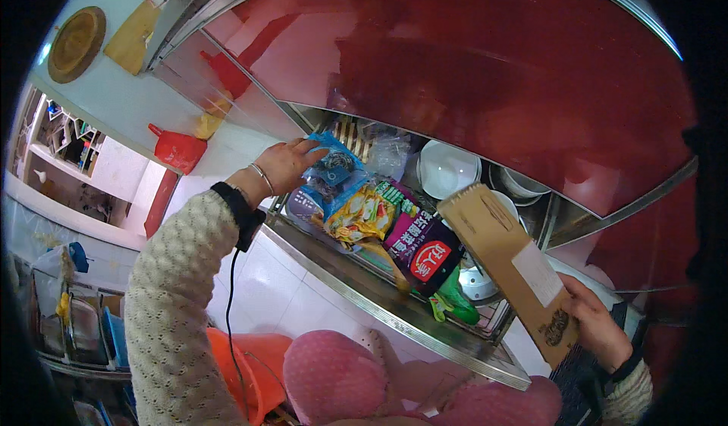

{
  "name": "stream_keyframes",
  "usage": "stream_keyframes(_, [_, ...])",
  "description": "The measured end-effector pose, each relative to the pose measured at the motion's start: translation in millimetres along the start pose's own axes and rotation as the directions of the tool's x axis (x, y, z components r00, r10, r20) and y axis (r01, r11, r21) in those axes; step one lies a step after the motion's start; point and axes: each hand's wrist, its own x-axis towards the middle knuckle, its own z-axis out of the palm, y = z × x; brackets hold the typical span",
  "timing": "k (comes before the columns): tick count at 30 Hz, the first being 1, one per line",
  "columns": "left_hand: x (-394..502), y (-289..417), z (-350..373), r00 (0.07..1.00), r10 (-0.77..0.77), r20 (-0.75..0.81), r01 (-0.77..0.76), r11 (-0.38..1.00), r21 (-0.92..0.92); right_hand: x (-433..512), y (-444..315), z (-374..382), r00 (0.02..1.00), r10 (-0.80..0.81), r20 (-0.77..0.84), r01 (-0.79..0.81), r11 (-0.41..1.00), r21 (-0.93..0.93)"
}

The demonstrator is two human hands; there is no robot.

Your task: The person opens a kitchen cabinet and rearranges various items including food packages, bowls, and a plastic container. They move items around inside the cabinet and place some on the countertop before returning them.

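Note:
My left hand (287, 166) touches the upper left edge of a blue clear-fronted plastic packet (336, 167) with dark contents. Its fingers lie over the edge; whether they grip it is unclear. My right hand (594, 321) holds the near end of a long brown cardboard box (500, 255) with a white label. The box slants over the right part of an open pull-out drawer (398, 306). Inside, a yellow food packet (364, 213) and a purple-black food pouch (424, 247) lie beside the blue packet. A green packet (459, 301) is partly under the pouch.
White bowls (449, 167) and metal pots (520, 184) sit at the drawer's back, beneath a glossy red countertop (483, 73). An orange bucket (256, 363) stands near my knees. A black cable (231, 289) hangs from my left wrist. A wire rack (79, 335) is at left.

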Motion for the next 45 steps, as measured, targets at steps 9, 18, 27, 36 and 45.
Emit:
stream_keyframes(9, [31,-10,48,0.874,-0.143,0.465,0.089,0.987,0.137,-44,-2,-11,0.99,0.125,-0.059,-0.129,0.99,-0.065])
stream_keyframes(18, [36,-36,105,0.944,-0.057,0.326,0.027,0.995,0.096,-51,0,-6,0.986,0.127,-0.111,-0.113,0.986,0.122])
stream_keyframes(27, [-52,-19,0,0.985,-0.17,-0.008,0.165,0.94,0.299,-40,11,-16,0.991,0.129,0.042,-0.134,0.977,0.166])
stream_keyframes(36, [-160,3,-144,0.86,-0.198,-0.471,0.369,0.878,0.305,2,48,-39,0.976,-0.062,0.209,0.065,0.998,-0.008])
stream_keyframes(45, [-161,6,-313,0.636,-0.07,-0.769,0.349,0.914,0.206,-2,37,-36,0.946,-0.106,0.305,0.093,0.994,0.058])
